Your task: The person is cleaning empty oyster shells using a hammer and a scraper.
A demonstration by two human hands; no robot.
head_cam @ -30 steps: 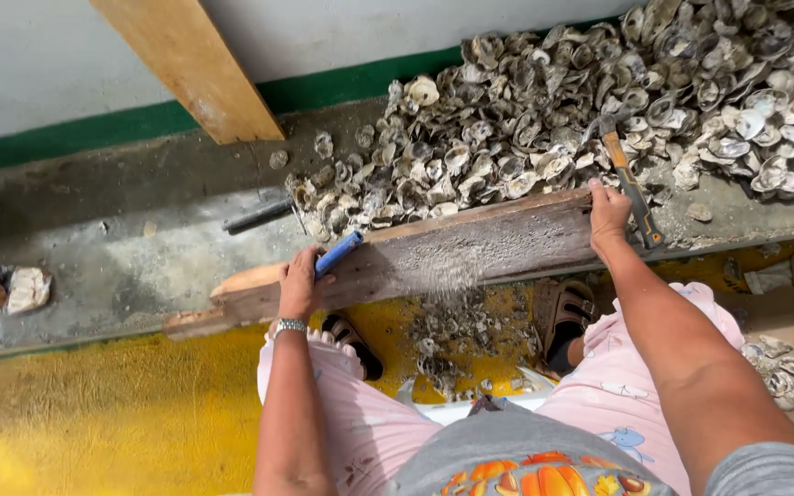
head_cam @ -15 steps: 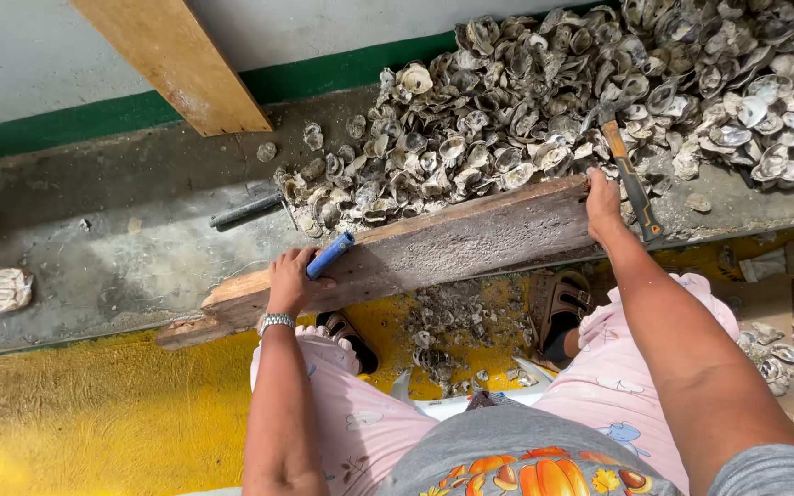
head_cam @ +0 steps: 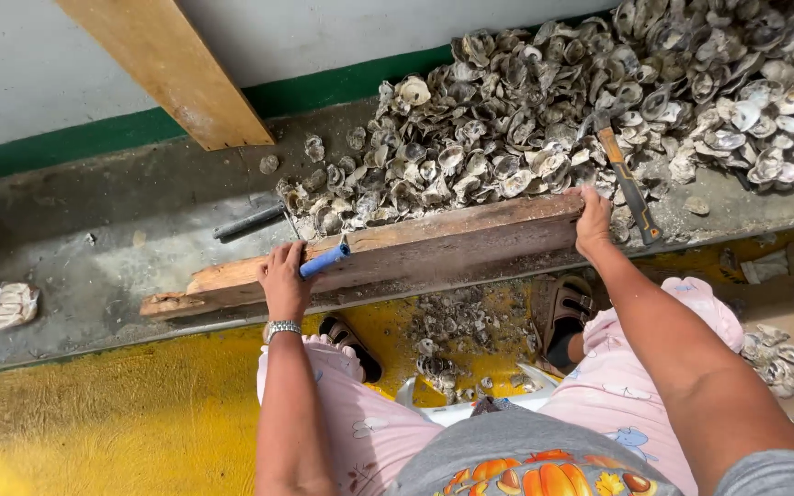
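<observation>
I see my left hand (head_cam: 284, 278) wrapped around a blue-handled tool (head_cam: 324, 260) against the wooden plank (head_cam: 434, 246), which lies just before the oyster shell pile (head_cam: 581, 101). My right hand (head_cam: 593, 220) clasps the plank's far end, beside a hammer (head_cam: 627, 181).

Hands: two, the left hand (head_cam: 283, 278) and the right hand (head_cam: 592, 220).
Weathered wooden planks: one (head_cam: 434, 246), lying flat.
Pale leaning boards: one (head_cam: 172, 72).
Blue-handled tools: one (head_cam: 324, 260).
Hammers with orange and black handles: one (head_cam: 626, 176).
Dark metal rods: one (head_cam: 248, 221).
Shell heaps: one large pile (head_cam: 599, 101); single shells too many to count.
Wristwatches: one (head_cam: 281, 327).
Sandals: two (head_cam: 570, 308).
</observation>
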